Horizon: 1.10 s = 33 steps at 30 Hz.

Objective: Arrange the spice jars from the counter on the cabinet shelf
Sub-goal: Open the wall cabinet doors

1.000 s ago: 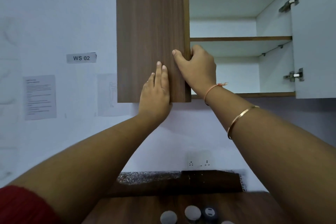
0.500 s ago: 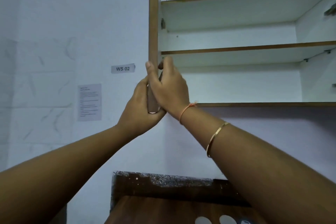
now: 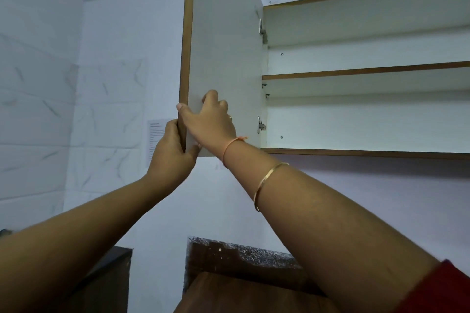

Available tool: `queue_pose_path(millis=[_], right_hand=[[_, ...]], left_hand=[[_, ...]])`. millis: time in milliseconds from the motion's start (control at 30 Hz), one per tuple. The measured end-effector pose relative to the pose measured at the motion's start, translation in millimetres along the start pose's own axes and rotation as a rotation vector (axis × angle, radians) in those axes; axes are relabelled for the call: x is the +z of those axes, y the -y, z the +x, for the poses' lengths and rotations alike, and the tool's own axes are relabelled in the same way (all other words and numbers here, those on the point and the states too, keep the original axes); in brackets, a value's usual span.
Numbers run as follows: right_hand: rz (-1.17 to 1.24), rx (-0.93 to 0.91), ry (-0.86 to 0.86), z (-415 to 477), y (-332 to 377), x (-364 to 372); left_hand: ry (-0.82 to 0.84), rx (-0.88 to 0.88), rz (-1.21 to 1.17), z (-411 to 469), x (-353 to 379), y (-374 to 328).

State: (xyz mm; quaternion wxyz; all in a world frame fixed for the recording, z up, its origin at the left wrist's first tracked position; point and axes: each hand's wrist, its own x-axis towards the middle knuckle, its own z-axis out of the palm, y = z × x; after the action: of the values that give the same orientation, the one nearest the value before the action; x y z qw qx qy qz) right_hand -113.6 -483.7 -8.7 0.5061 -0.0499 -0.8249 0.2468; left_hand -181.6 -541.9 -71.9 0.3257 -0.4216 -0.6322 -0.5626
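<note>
**Inspector:** Both hands are clamped on the free edge of the cabinet door (image 3: 223, 58). Left hand (image 3: 169, 154) wraps the lower corner from the outer side, thumb hooked under the bottom edge. Right hand (image 3: 209, 124) sits just above it, thumb on the brown edge band, fingers curled against the white inner face.

**Clerk:** Position of the door?

**Inspector:** Swung wide; its white inner face is turned toward the viewer. Two metal hinges join it to the cabinet (image 3: 366, 152), to the right of the grip.

**Clerk:** Contents of the cabinet?

**Inspector:** One shelf (image 3: 366, 72) divides it, above and right of the hands. What shows of both compartments is bare white panel; the right end runs out of frame.

**Clerk:** And the spice jars?

**Inspector:** Not visible in this view. Well below the grip, the wooden counter (image 3: 229, 292) shows only a bare strip, with a speckled stone backsplash (image 3: 241, 254) behind it.

**Clerk:** Anything else?

**Inspector:** A thin orange thread (image 3: 230, 146) circles the right wrist, a gold bangle (image 3: 267, 183) lower on that forearm. A printed sheet (image 3: 155, 134) hangs on the wall left of the grip, partly behind the left hand.
</note>
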Motion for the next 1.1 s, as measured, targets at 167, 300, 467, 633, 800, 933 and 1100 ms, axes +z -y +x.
queue_pose_path(millis=[167,300,467,633,800,933,1100], right_hand=[[0.011,0.017,0.003,4.3,2.1,4.0],[0.002,0.009,-0.006,4.3,1.1,4.8],[-0.004,-0.031,-0.015,1.7,-3.7,0.6],[0.075,0.000,0.018,-0.9,-9.9,-6.6],[0.152,0.101,0.054,-7.4,-27.4,-16.1],[0.151,0.163,0.002,-18.4,-52.9,-28.5],[0.158,0.285,-0.045,-46.3,-97.3,-44.3]], left_hand=[[0.031,-0.032,0.036,3.6,0.0,1.4],[0.048,-0.053,0.034,4.4,0.1,0.9],[0.090,-0.061,0.034,8.1,-3.6,-1.2],[0.097,-0.059,0.057,7.7,-5.8,-5.6],[-0.067,0.158,0.305,-10.0,-7.8,-21.4],[-0.163,0.348,0.467,-25.1,-4.8,-36.5],[-0.035,0.585,0.430,-58.9,24.5,-45.5]])
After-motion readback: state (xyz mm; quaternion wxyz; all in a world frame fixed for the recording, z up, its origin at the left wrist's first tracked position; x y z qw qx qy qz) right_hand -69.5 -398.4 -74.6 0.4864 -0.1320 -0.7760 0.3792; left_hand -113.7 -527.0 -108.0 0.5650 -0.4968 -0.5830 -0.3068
